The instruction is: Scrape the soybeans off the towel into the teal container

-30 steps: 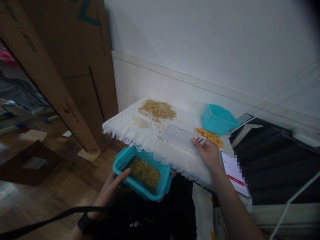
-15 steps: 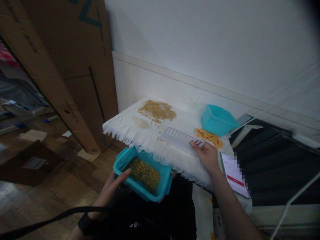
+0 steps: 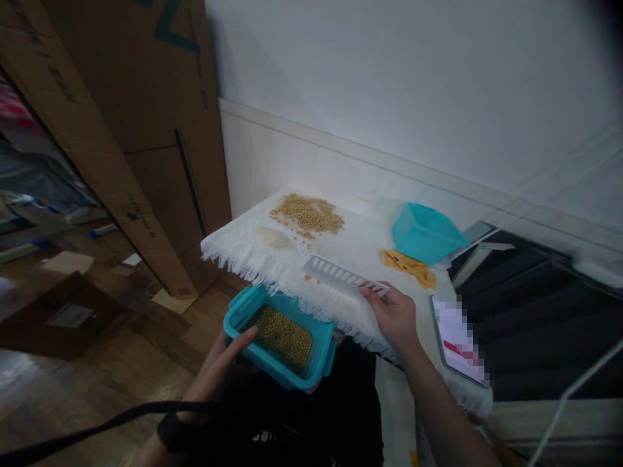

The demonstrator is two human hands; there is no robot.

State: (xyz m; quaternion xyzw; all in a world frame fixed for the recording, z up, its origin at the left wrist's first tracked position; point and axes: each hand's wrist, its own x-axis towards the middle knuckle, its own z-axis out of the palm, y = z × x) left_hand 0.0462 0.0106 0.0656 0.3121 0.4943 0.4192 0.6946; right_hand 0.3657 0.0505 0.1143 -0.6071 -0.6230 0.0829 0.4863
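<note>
My left hand (image 3: pixel 238 347) grips the near-left rim of a turquoise plastic bin (image 3: pixel 324 363), held just below the table's front edge. Dried soybeans (image 3: pixel 287 337) cover the bin's floor. In my right hand (image 3: pixel 389 311) is a flat white slotted plastic strip (image 3: pixel 335 275), pinched at its right end and tilted over the cloth. A few loose beans (image 3: pixel 311 279) lie by the strip's left end. Farther back, a spread pile of soybeans (image 3: pixel 309 214) rests on the white fringed tablecloth (image 3: pixel 360 243).
A second turquoise bin (image 3: pixel 428 233) stands at the table's back right, with a folded yellow cloth (image 3: pixel 407 266) before it. At the right edge lies a phone (image 3: pixel 460 344). A tall cardboard box (image 3: pixel 160 162) rises on the left; a white wall (image 3: pixel 389 78) is behind.
The slotted strip has come toward me and a little left with my right hand, and tilted more edge-on. The bin in my left hand has hardly moved.
</note>
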